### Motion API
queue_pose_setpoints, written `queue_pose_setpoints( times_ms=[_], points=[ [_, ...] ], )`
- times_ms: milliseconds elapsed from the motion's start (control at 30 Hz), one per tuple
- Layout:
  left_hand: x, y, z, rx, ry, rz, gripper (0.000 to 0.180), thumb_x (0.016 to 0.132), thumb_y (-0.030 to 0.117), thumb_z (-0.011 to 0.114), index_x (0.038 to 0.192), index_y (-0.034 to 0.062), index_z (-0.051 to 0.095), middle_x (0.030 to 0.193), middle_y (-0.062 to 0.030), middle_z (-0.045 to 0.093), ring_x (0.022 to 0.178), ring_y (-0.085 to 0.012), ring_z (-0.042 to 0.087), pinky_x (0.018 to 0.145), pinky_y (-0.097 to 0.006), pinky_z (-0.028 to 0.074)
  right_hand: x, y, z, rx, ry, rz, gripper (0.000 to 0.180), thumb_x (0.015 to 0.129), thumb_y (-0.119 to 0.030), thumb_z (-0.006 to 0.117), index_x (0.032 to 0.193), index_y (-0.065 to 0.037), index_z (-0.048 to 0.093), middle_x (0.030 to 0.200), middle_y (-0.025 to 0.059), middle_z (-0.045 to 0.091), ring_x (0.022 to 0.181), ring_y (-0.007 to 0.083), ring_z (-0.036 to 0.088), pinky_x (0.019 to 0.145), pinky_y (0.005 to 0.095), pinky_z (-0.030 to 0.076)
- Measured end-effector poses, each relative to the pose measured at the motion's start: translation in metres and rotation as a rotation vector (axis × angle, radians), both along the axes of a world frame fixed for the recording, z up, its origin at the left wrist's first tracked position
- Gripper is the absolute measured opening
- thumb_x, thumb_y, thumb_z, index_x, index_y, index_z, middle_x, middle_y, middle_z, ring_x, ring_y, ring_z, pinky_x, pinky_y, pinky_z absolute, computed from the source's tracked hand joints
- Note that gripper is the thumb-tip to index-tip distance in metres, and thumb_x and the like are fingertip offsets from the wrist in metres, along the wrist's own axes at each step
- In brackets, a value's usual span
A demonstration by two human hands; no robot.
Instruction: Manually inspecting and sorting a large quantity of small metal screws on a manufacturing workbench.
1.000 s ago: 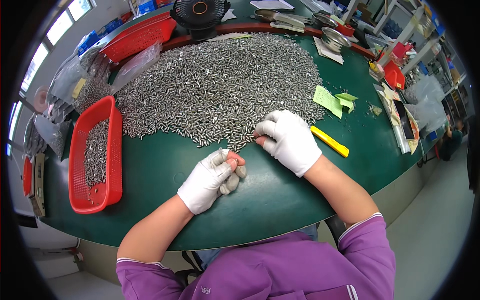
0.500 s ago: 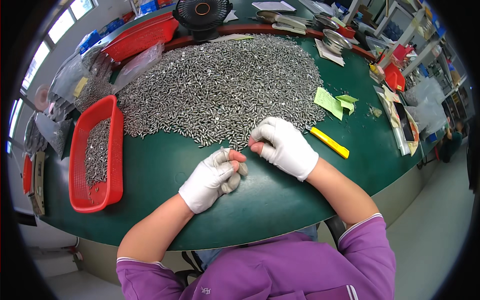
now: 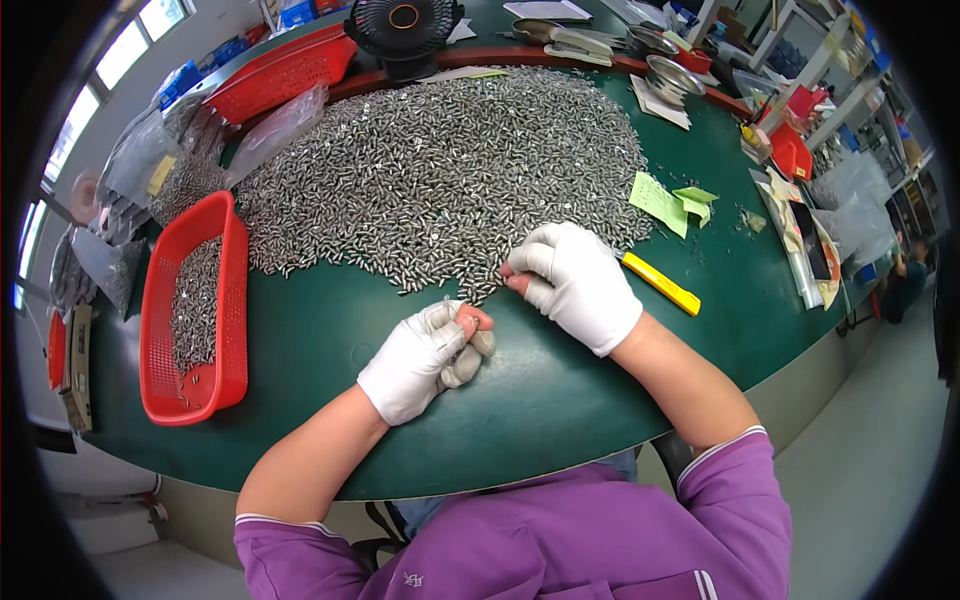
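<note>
A big heap of small silvery metal pins covers the far half of the green table. My right hand, in a white glove with cut fingertips, rests at the heap's near edge and pinches at pins there. Close by on the near side, my left hand, gloved the same way, is curled into a fist and holds a few pins upright between thumb and fingers.
A red mesh basket with pins in it stands to the left. A yellow utility knife lies right of my right hand, green paper notes beyond it. A black fan, another red basket and plastic bags sit at the back.
My right hand has slid a little left along the heap's edge toward my left hand. The left hand stays in place.
</note>
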State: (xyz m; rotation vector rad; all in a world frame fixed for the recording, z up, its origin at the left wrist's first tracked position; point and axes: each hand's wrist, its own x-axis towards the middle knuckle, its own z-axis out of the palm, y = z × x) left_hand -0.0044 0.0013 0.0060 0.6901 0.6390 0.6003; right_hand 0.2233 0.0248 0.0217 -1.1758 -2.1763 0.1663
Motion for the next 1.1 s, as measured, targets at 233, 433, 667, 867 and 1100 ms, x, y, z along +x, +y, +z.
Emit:
queue_pose_setpoints(
  times_ms=[233, 433, 667, 867, 1100],
  points=[
    [0.003, -0.001, 0.002, -0.008, 0.054, 0.028, 0.023, 0.095, 0.033, 0.06, 0.102, 0.0107, 0.063, 0.087, -0.0003, 0.063, 0.061, -0.008, 0.048, 0.055, -0.02, 0.038, 0.001, 0.004, -0.003, -0.085, -0.295, -0.116, 0.013, 0.078, -0.025, 0.07, 0.081, -0.013, 0.068, 0.084, 0.0053, 0.06, 0.086, 0.0269, 0.06, 0.075, 0.0419, 0.049],
    [0.002, 0.0, 0.004, 0.025, -0.006, 0.015, 0.028, 0.095, 0.033, 0.061, 0.109, 0.0094, 0.06, 0.091, -0.0013, 0.063, 0.061, -0.0085, 0.045, 0.055, -0.022, 0.037, -0.002, 0.001, -0.002, -0.074, -0.29, -0.085, 0.011, 0.079, -0.023, 0.068, 0.082, -0.012, 0.066, 0.083, 0.007, 0.06, 0.083, 0.0276, 0.06, 0.073, 0.0417, 0.049],
    [0.001, 0.0, -0.003, 0.022, 0.004, 0.031, 0.03, 0.094, 0.03, 0.063, 0.114, 0.0092, 0.057, 0.092, -0.0005, 0.062, 0.062, -0.0063, 0.043, 0.055, -0.02, 0.036, -0.006, 0.0, -0.001, -0.051, -0.29, -0.053, 0.01, 0.077, -0.019, 0.07, 0.082, -0.011, 0.066, 0.084, 0.0059, 0.062, 0.082, 0.028, 0.06, 0.071, 0.0402, 0.049],
    [0.001, 0.0, 0.003, 0.022, 0.076, -0.012, 0.017, 0.094, 0.023, 0.063, 0.105, 0.0119, 0.058, 0.086, 0.0005, 0.06, 0.064, -0.0043, 0.048, 0.056, -0.017, 0.038, -0.016, -0.015, 0.013, 0.044, 0.026, 0.275, 0.018, 0.072, -0.015, 0.074, 0.087, -0.012, 0.064, 0.089, 0.0044, 0.063, 0.083, 0.0277, 0.06, 0.07, 0.0393, 0.048],
    [0.001, 0.001, -0.002, -0.073, 0.028, 0.039, 0.015, 0.093, 0.025, 0.064, 0.101, 0.0118, 0.06, 0.089, 0.0005, 0.062, 0.065, -0.0059, 0.053, 0.058, -0.017, 0.041, -0.002, 0.003, 0.001, 0.025, -0.144, 0.074, 0.012, 0.074, -0.017, 0.073, 0.085, -0.014, 0.067, 0.083, 0.0036, 0.063, 0.079, 0.0272, 0.061, 0.067, 0.0409, 0.049]
  ],
)
